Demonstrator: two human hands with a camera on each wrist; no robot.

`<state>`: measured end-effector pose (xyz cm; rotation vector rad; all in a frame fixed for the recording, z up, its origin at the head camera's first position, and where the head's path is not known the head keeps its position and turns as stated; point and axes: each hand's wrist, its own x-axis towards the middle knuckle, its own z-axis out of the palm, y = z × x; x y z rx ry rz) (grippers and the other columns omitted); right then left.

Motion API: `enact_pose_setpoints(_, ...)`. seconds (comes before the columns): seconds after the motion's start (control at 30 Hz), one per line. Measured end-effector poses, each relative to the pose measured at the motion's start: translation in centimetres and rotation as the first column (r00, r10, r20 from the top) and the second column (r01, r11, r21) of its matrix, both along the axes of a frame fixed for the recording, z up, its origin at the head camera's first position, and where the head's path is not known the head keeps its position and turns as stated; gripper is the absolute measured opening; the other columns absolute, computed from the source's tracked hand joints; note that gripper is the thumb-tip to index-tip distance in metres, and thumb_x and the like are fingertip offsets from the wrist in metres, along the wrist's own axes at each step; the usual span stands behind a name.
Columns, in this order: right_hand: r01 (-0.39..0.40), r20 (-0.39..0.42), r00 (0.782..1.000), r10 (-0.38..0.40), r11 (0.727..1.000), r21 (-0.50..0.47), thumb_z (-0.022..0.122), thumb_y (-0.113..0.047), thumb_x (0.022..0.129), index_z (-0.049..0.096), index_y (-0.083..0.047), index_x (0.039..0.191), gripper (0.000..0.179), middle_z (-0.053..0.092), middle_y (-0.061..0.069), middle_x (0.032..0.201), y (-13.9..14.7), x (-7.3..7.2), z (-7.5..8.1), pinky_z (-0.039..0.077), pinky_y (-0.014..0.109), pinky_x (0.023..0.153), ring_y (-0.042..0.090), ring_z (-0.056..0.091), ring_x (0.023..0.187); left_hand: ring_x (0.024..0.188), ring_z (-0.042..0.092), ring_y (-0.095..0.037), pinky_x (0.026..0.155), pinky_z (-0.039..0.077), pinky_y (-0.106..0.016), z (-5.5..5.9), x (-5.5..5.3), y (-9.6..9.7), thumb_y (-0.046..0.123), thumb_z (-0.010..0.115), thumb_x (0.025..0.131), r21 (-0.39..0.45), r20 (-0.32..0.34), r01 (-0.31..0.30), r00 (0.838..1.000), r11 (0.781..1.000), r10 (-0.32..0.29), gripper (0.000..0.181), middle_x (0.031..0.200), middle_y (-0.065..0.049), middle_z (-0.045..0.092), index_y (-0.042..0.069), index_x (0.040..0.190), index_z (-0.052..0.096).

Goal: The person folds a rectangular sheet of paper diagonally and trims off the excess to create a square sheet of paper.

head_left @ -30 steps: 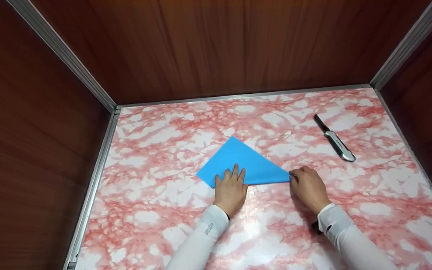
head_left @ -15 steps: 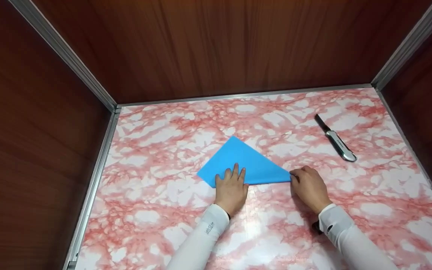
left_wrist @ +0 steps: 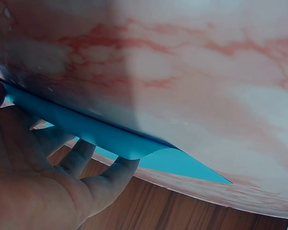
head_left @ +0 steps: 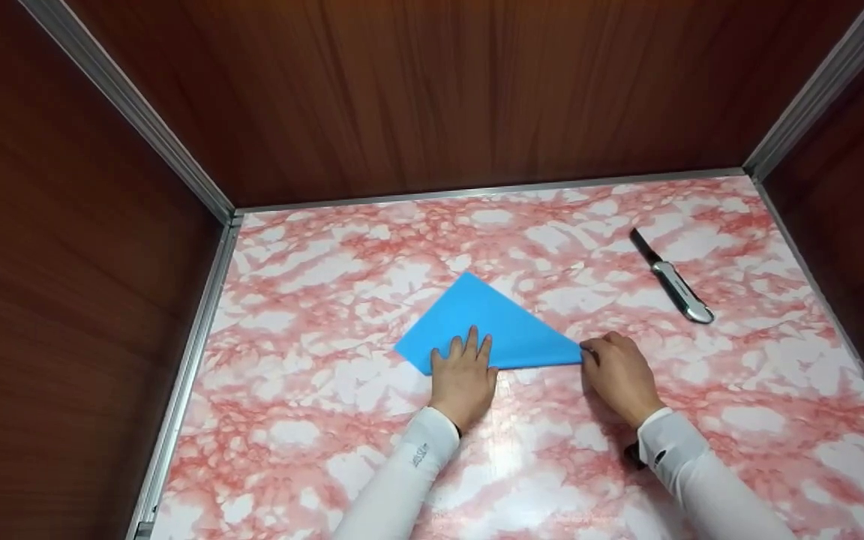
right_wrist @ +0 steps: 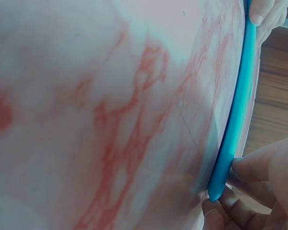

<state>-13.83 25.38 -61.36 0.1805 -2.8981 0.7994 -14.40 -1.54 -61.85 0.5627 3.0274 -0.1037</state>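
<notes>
A folded sheet of blue paper point(head_left: 469, 315) lies on the table, its folded edge toward the person and a corner pointing to the back. My left hand point(head_left: 463, 382) rests on its lower left part with spread fingers. In the left wrist view, the paper's near edge point(left_wrist: 86, 129) bulges up in a soft curve over the fingers point(left_wrist: 115, 175). At the sheet's right tip, my right hand point(head_left: 621, 379) pinches the corner. The right wrist view shows thumb and fingertips point(right_wrist: 249, 167) at the end of the rounded fold point(right_wrist: 235, 124).
A utility knife point(head_left: 673, 281) with its dark blade out lies at the back right, blade pointing away. The red-and-white marbled table point(head_left: 312, 450) is bounded by metal-framed brown wood panels point(head_left: 432, 97) at the back and both sides.
</notes>
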Motion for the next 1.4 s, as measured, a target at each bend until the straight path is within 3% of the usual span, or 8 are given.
enact_pose_setpoints(0.53,-0.025,0.027,0.999,0.026,0.999,-0.035,0.065,-0.01,0.098,0.071,0.003,0.123,0.028,0.066,0.02,0.107,0.58,0.11,-0.18,0.05,0.058,0.089,0.039,0.063,0.098,0.142,0.039,-0.029,0.103,0.04,-0.062,0.01,-0.01,-0.02,0.049,0.036,0.11,-0.005,-0.025,0.003,1.0,1.0,-0.004,0.059,0.166,-0.005,0.03,0.023,0.163,0.032)
enact_pose_setpoints(0.97,-0.038,0.019,0.999,0.039,0.999,-0.015,0.067,-0.008,0.096,0.074,0.0,0.117,0.023,0.065,0.017,0.1,0.58,0.1,-0.16,0.051,0.056,0.082,0.037,0.063,0.092,0.142,0.039,-0.029,0.102,0.04,-0.062,-0.28,0.01,-0.17,0.049,0.035,0.111,0.004,-0.031,0.008,1.0,1.0,-0.008,0.059,0.166,-0.005,0.03,0.023,0.163,0.032)
enact_pose_setpoints(1.4,-0.045,-0.007,0.999,0.045,0.999,-0.023,0.068,-0.006,0.096,0.074,0.002,0.113,0.02,0.067,0.019,0.1,0.71,0.13,-0.13,0.05,0.057,0.084,0.04,0.063,0.093,0.144,0.036,-0.029,0.106,0.037,-0.063,-0.25,0.09,-0.12,0.05,0.033,0.111,0.007,-0.007,0.002,1.0,1.0,-0.002,0.059,0.167,-0.004,0.028,0.024,0.163,0.031)
